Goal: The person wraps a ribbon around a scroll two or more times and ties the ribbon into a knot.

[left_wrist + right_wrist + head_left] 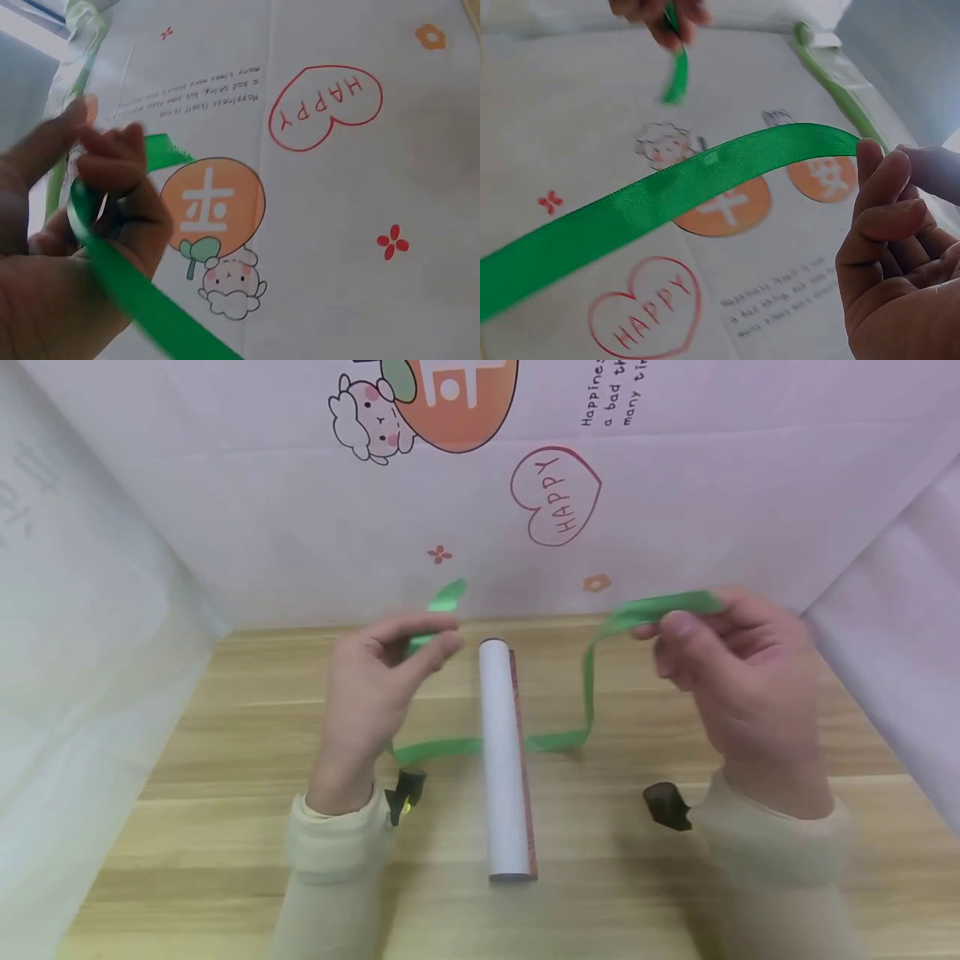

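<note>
A green ribbon [438,749] runs beneath a rolled white tube of paper [504,760] that lies lengthwise on the wooden table. My left hand [367,693] pinches one end above the table, left of the roll, and a short tail sticks up past the fingertips. My right hand [742,677] pinches the other end between thumb and index finger, raised to the right of the roll. From there the ribbon [660,191] hangs in a slack curve down to the table. A red strip [527,793] shows along the roll's right side.
The wooden table [247,827] ends at a white printed cloth backdrop [285,543] bearing cartoon drawings and a red heart. White cloth walls [67,652] stand on both sides. Dark wrist-camera mounts [666,806] jut inward from the sleeves.
</note>
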A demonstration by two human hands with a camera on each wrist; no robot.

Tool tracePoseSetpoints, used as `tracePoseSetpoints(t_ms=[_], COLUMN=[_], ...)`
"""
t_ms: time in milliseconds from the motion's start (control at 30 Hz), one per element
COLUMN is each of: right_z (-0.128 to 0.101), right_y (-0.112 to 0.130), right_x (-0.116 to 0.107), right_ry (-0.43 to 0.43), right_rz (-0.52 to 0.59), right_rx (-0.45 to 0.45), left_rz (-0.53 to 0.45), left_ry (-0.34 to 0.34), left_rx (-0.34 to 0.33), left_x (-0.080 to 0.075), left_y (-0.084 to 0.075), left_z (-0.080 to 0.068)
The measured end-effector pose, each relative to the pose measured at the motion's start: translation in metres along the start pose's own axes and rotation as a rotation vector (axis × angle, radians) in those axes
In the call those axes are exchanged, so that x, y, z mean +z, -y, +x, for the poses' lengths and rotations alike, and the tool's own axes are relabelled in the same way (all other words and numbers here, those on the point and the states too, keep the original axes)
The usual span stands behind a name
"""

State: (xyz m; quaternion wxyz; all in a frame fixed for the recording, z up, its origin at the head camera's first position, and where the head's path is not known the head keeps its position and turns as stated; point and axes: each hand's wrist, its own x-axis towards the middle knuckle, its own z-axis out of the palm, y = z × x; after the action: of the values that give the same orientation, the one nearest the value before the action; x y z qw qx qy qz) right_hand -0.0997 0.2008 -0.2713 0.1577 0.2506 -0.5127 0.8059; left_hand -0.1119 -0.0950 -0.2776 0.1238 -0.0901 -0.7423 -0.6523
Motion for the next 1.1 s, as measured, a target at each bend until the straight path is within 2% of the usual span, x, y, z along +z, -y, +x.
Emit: tracePoseSetpoints(t_ms=[67,133,233,333,433,533,633,733,833,900,1000,1100], right_z=[-0.001,-0.003,-0.005,-0.007,-0.008,-0.008,-0.006,-0.003,0.001,0.003,0.004,0.003], right_y=[-0.005,-0.01,-0.015,-0.02,-0.023,-0.026,-0.028,-0.03,-0.031,-0.035,-0.044,-0.055], right_x=[0.01,0.019,0.03,0.037,0.04,0.041,0.038,0.031,0.026,0.025,0.028,0.031], right_ry=[0.027,0.042,0.079,0.123,0.145,0.149,0.171,0.236,0.283,0.298,0.309,0.329], right_rz=[-0.125,-0.216,-0.282,-0.316,-0.347,-0.368,-0.408,-0.511,-0.646,-0.688,-0.674,-0.583], right_rx=[0.044,0.098,0.152,0.177,0.188,0.21,0.249,0.314,0.415,0.482,0.524,0.478], left_rz=[0.086,0.164,0.252,0.263,0.266,0.27,0.257,0.236,0.204,0.187,0.163,0.143], left_ry=[0.121,0.208,0.284,0.324,0.321,0.299,0.268,0.212,0.159,0.145,0.157,0.181], left_rx=[0.018,0.06,0.163,0.261,0.347,0.388,0.389,0.365,0.336,0.324,0.342,0.38], left_x=[0.005,0.012,0.023,0.033,0.041,0.044,0.044,0.044,0.043,0.043,0.043,0.045], left_y=[0.002,0.004,0.008,0.011,0.011,0.012,0.013,0.012,0.01,0.01,0.01,0.012], left_z=[0.0,-0.001,-0.002,-0.004,-0.005,-0.005,-0.005,-0.006,-0.007,-0.007,-0.007,-0.008])
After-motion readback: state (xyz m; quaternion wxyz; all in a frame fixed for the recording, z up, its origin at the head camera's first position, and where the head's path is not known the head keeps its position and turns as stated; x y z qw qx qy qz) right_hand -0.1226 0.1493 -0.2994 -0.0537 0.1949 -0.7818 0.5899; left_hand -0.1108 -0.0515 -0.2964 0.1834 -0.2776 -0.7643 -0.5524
